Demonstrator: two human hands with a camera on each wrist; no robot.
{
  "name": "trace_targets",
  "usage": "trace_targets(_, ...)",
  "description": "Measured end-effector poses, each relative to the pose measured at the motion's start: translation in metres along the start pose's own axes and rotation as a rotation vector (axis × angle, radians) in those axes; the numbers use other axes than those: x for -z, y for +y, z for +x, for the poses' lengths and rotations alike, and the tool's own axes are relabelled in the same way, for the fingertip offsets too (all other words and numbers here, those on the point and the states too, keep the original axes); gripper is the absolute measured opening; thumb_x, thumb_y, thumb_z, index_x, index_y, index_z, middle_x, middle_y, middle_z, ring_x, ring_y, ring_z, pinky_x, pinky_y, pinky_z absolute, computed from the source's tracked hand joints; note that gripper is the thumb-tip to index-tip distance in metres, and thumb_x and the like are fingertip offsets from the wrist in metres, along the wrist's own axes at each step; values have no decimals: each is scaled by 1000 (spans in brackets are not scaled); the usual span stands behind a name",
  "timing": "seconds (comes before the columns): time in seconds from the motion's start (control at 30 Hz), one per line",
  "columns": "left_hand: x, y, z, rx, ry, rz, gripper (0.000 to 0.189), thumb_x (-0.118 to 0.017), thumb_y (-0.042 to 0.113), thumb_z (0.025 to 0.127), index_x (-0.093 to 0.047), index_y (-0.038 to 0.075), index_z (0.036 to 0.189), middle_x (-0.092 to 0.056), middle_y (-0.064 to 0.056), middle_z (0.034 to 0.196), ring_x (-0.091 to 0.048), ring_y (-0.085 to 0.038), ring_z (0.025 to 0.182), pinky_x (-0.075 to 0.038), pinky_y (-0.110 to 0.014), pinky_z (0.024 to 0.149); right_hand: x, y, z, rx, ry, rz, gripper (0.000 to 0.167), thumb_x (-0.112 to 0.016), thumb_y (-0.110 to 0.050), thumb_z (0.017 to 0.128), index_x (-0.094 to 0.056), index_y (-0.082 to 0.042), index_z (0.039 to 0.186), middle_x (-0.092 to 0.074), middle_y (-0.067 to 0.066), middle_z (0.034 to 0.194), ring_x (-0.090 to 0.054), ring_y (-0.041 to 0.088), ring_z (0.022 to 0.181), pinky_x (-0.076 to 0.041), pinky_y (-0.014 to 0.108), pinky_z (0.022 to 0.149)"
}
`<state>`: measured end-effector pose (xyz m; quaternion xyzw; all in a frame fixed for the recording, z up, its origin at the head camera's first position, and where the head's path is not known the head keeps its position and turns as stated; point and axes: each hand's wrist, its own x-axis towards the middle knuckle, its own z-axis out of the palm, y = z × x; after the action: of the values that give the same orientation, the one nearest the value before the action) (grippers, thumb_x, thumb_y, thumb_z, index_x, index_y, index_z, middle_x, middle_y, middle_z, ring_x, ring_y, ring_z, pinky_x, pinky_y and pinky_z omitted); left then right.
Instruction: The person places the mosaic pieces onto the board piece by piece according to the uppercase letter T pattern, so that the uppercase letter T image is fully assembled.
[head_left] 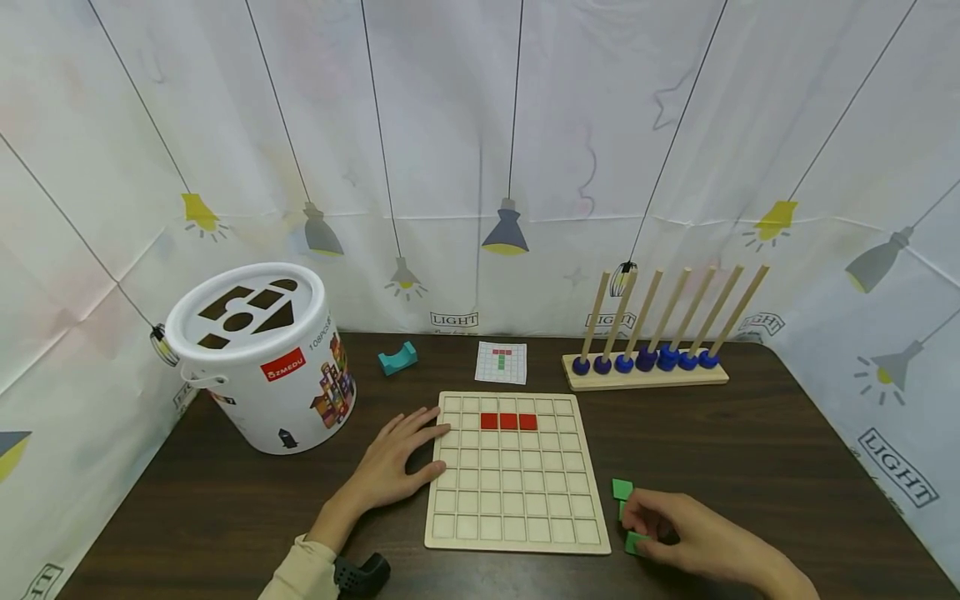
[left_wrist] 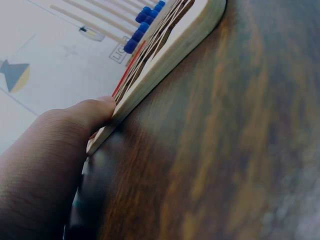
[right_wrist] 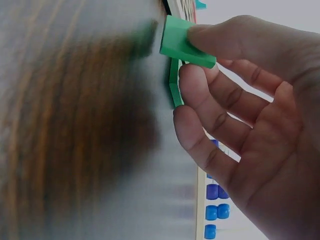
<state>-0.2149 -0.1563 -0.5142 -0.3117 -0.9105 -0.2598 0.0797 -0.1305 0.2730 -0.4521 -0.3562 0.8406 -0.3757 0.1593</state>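
A pale wooden grid board (head_left: 501, 505) lies on the dark table, with three red square tiles (head_left: 508, 422) side by side in its second row from the top. My left hand (head_left: 397, 463) rests at the board's left edge, fingers spread; in the left wrist view its thumb (left_wrist: 102, 109) touches the side. To the right of the board, my right hand (head_left: 686, 533) pinches a green square tile (right_wrist: 182, 42) between thumb and fingers. More green tiles (head_left: 622, 489) lie beside that hand, partly hidden by its fingers.
A small card (head_left: 501, 363) with a red and green T pattern lies behind the board. At the back right stands a wooden peg rack (head_left: 648, 379) with blue beads. A white lidded bucket (head_left: 266, 400) and a teal arch block (head_left: 397, 358) are on the left.
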Motion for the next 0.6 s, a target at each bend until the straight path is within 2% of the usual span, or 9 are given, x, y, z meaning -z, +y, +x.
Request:
trace_targets(0.17, 0, 0, 0, 6, -6, 1, 55, -56, 49, 90, -48, 27, 140, -35, -2, 152, -31, -29, 142, -21, -57, 114, 1, -4, 5, 28, 21, 0, 10, -59, -15, 94, -56, -17, 103, -59, -11, 87, -54, -2, 72, -49, 18, 58)
trace_targets(0.33, 0, 0, 0, 8, -7, 6, 55, -56, 49, 90, -48, 28, 140, -35, -2, 153, -30, -27, 142, -22, -57, 114, 1, -6, 12, 56, 73, -42, 12, -60, -9, 93, -57, -17, 102, -59, -12, 88, -55, -1, 73, -49, 18, 60)
trace_targets(0.6, 0, 0, -1, 4, 0, 7, 54, -55, 50, 91, -48, 28, 140, -36, -3, 152, -31, -28, 142, -22, -56, 114, 3, -7, 24, 26, 172, -79, 7, -60, -16, 93, -57, -21, 97, -60, -11, 86, -57, 2, 72, -50, 19, 61)
